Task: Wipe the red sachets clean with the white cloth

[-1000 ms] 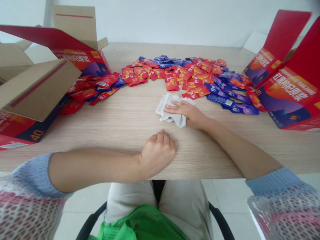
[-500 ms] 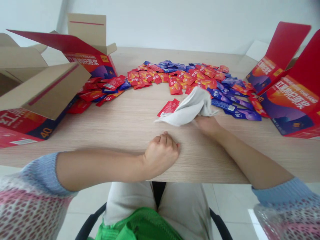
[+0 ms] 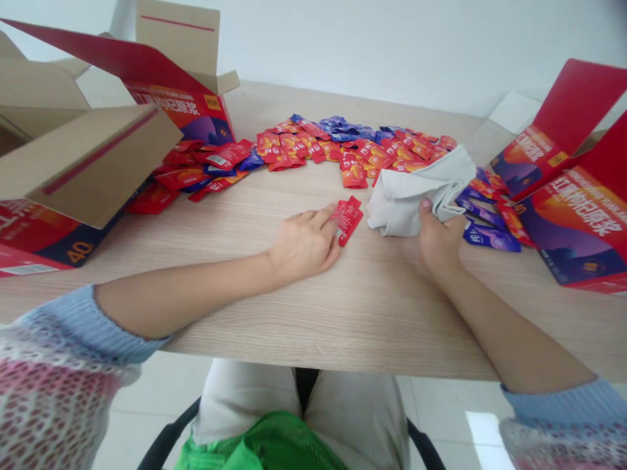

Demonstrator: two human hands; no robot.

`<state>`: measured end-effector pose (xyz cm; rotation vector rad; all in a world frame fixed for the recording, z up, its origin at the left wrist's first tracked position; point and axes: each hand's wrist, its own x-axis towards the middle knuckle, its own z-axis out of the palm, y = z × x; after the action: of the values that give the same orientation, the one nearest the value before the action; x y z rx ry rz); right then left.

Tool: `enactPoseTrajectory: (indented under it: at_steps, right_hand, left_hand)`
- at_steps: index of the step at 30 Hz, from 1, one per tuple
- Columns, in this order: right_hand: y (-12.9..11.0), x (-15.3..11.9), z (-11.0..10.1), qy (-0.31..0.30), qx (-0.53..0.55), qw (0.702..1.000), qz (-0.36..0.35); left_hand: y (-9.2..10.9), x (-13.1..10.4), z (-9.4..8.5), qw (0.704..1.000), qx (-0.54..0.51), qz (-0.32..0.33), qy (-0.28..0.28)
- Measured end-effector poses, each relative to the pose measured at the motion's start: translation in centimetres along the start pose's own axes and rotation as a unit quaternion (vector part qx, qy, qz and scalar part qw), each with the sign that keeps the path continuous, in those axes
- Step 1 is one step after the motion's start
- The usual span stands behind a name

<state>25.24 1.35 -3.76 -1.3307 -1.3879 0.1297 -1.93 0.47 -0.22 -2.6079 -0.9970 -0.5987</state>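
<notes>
Head camera shows your right hand [image 3: 441, 243] gripping a loosely folded white fabric cloth [image 3: 399, 202]. Your left hand [image 3: 304, 243] touches a flat, rectangular red packet [image 3: 349, 220] on the pale wood-grain table [image 3: 313, 320], left of the cloth; whether the fingers pinch it, I cannot tell.

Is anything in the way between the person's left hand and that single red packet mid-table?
Nothing visible: the left hand has its fingers right at the red packet. The pale cloth in the right hand is on the packet's other side.
</notes>
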Motion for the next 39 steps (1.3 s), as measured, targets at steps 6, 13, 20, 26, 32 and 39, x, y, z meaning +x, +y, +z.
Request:
enactPoseTrajectory:
  at_steps: [6,13,20,26,32,39]
  right_hand:
    - [-2.5,-1.0,2.4,-0.232,-0.104,0.955,-0.154]
    - [-3.2,-0.1,2.3,-0.450,-0.089,0.855,-0.240]
    - [-4.1,0.4,0.8,-0.470,0.047,0.857,-0.204]
    - [-2.8,-0.3,0.1,-0.278,0.070,0.952,-0.106]
    - [0.1,0.3,0.5,0.072,0.056,0.996,0.003]
    - [-2.8,0.6,-1.6,-0.035,-0.202,0.971,-0.122]
  left_hand:
    - [-1.7,1.9,3.0,0.987,0.020,0.030,-0.154]
    - [0.0,3.0,1.1,0.968,0.042,0.010,-0.248]
    - [1.0,2.6,0.5,0.969,0.072,-0.026,-0.237]
    - [-0.5,1.5,1.5,0.978,0.056,-0.009,-0.200]
    - [-0.6,1.3,1.7,0.982,0.048,-0.008,-0.184]
    - [-0.3,1.3,1.7,0.980,0.054,-0.004,-0.191]
